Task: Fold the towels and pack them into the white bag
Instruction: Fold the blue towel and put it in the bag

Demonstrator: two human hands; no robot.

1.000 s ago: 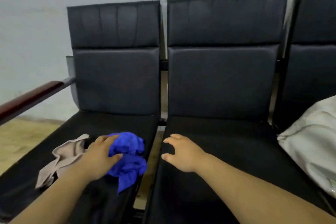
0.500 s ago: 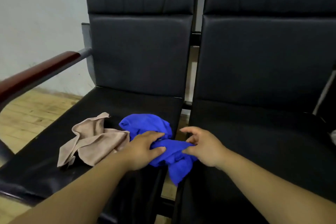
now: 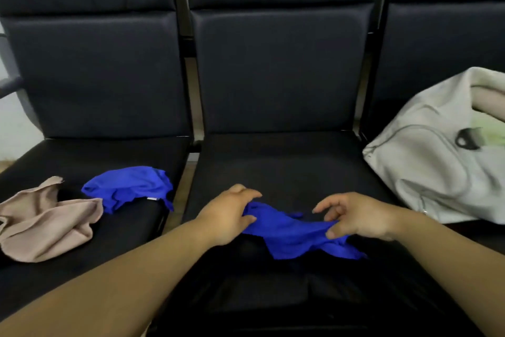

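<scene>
A crumpled blue towel (image 3: 289, 235) lies stretched over the middle black seat (image 3: 287, 161). My left hand (image 3: 226, 216) grips its left end and my right hand (image 3: 355, 216) pinches its right end between thumb and fingers. A second blue towel (image 3: 128, 186) lies bunched on the left seat (image 3: 82, 156), with a beige towel (image 3: 46, 219) crumpled beside it at the far left. The white bag (image 3: 437, 150) slumps on the right seat, its mouth facing up and to the right.
Three black padded seats stand joined in a row with tall backrests (image 3: 278, 68). A narrow gap (image 3: 185, 191) separates the left seat from the middle one. A grey armrest post (image 3: 11, 82) shows at the far left edge.
Both hands carried one blue towel from the left seat over the gap onto the middle seat and drew it out between them. The view swung right, so the white bag came into sight.
</scene>
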